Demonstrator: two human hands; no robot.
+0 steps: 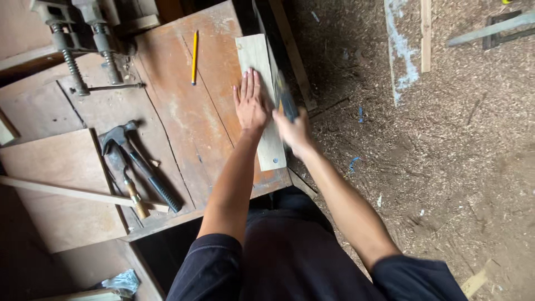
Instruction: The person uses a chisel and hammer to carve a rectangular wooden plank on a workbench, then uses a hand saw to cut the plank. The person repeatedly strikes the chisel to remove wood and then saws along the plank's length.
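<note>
A pale wooden board (253, 53) lies along the right edge of a worn reddish workbench (189, 117). My left hand (251, 103) presses flat on the board, fingers together and pointing away from me. My right hand (293, 131) is closed around a dark tool (284, 95) at the board's right edge; the tool is blurred, so I cannot tell its kind.
A yellow pencil (194, 57) lies on the bench beyond the board. Two hammers (136, 167) lie at the left, beside a thin wooden strip (67, 192). Metal clamps (83, 50) stand at the far left corner. Sawdust and wood scraps (426, 36) cover the floor to the right.
</note>
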